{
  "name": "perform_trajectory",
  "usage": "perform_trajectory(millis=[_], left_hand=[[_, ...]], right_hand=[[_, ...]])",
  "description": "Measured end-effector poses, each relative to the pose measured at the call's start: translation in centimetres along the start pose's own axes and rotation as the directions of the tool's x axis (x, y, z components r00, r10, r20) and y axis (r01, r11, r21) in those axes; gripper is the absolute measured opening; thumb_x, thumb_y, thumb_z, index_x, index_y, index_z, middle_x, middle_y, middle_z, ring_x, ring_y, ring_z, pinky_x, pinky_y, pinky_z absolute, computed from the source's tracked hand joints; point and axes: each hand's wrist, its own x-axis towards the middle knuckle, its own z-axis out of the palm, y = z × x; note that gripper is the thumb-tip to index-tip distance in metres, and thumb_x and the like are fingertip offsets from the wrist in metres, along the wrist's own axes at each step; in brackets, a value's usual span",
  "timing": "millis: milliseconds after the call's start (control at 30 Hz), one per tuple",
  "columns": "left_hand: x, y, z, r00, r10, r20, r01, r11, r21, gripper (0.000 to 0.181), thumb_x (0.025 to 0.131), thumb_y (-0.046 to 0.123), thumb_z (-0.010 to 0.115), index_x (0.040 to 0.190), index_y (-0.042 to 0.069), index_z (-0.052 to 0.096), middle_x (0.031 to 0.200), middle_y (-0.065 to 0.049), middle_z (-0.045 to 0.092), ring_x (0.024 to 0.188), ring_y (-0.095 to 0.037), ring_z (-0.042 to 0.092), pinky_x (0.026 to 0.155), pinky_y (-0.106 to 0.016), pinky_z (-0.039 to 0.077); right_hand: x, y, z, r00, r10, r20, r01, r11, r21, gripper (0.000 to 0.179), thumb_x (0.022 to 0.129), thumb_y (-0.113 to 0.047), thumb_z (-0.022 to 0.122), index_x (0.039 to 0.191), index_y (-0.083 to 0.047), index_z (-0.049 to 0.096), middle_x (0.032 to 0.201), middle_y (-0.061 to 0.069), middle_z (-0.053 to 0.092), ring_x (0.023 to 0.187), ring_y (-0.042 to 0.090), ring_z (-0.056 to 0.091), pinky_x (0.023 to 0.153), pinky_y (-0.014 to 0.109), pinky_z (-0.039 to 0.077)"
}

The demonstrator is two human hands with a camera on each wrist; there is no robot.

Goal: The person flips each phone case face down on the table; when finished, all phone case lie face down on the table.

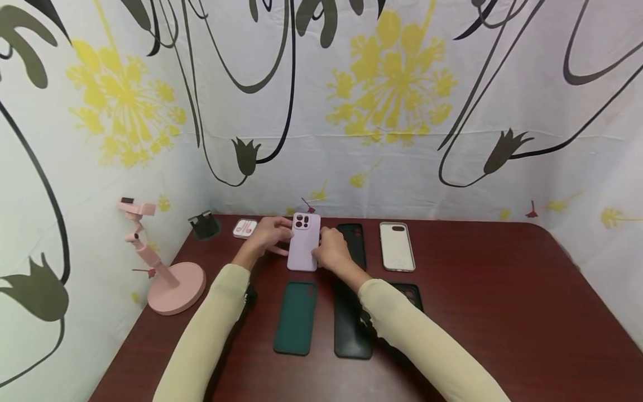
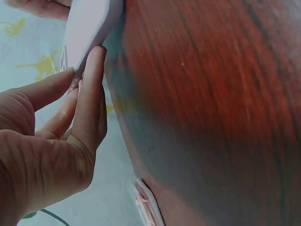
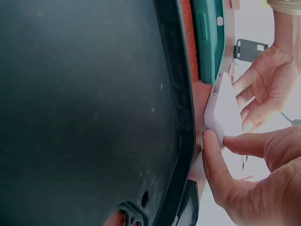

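A lilac phone case [image 1: 303,245] with camera cutouts is held between both hands at the back of the table. My left hand [image 1: 269,234] pinches its left edge; the left wrist view shows thumb and fingers on the case's corner [image 2: 89,26]. On the opposite edge, my right hand [image 1: 332,249] grips with thumb and bent forefinger, as the right wrist view shows on the pale case [image 3: 223,110]. A green case [image 1: 295,318] lies in front of the lilac one. Beneath the right forearm is a large black case [image 1: 351,335].
Another black case [image 1: 354,243] lies behind the right hand, a white case [image 1: 397,247] right of it. The right sleeve partly covers a further dark case [image 1: 409,293]. At the left are a pink stand [image 1: 176,287], a dark holder [image 1: 205,225] and a small white box [image 1: 244,228].
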Motion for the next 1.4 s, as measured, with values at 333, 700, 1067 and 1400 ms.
perform_trajectory(millis=[333,700,1067,1400], left_hand=[[0.4,-0.7,0.3,0.997,0.031,-0.077,-0.025,0.997,0.074,0.034,0.099,0.008,0.073,0.131,0.000,0.072,0.125,-0.024,0.071,0.108,-0.032,0.075,0.070,-0.039,0.070],[0.5,-1.0,0.4,0.997,0.033,-0.077,-0.021,0.989,0.146,0.032,0.098,0.012,0.074,0.129,0.002,0.073,0.118,-0.022,0.074,0.102,-0.028,0.074,0.068,-0.038,0.070],[0.5,-0.2,1.3,0.958,0.232,-0.167,-0.153,0.910,0.386,0.035,0.101,0.027,0.071,0.128,0.005,0.071,0.121,-0.017,0.076,0.084,-0.031,0.077,0.061,-0.033,0.067],[0.0,1.5,4.4,0.931,0.365,0.002,-0.349,0.889,0.298,0.041,0.108,0.034,0.062,0.142,0.011,0.063,0.135,-0.010,0.070,0.115,-0.027,0.073,0.082,-0.037,0.067]], right_hand=[[0.4,0.0,0.4,0.999,-0.032,-0.002,0.032,0.998,-0.062,0.012,0.090,-0.004,0.071,0.101,0.003,0.073,0.101,0.018,0.072,0.082,0.025,0.064,0.068,0.036,0.055],[0.4,0.4,-0.2,0.997,-0.062,0.035,0.064,0.996,-0.059,0.009,0.090,-0.006,0.072,0.097,-0.001,0.068,0.083,0.009,0.063,0.072,0.022,0.054,0.061,0.032,0.045],[0.6,2.7,-3.6,0.997,-0.054,-0.059,0.059,0.994,0.093,0.039,0.097,-0.014,0.075,0.134,-0.004,0.066,0.116,0.013,0.073,0.074,0.020,0.077,0.077,0.037,0.066],[-0.3,6.1,-6.5,0.994,-0.102,-0.048,0.104,0.994,0.038,0.042,0.104,-0.011,0.064,0.144,-0.002,0.059,0.137,0.022,0.066,0.124,0.037,0.067,0.102,0.054,0.059]])
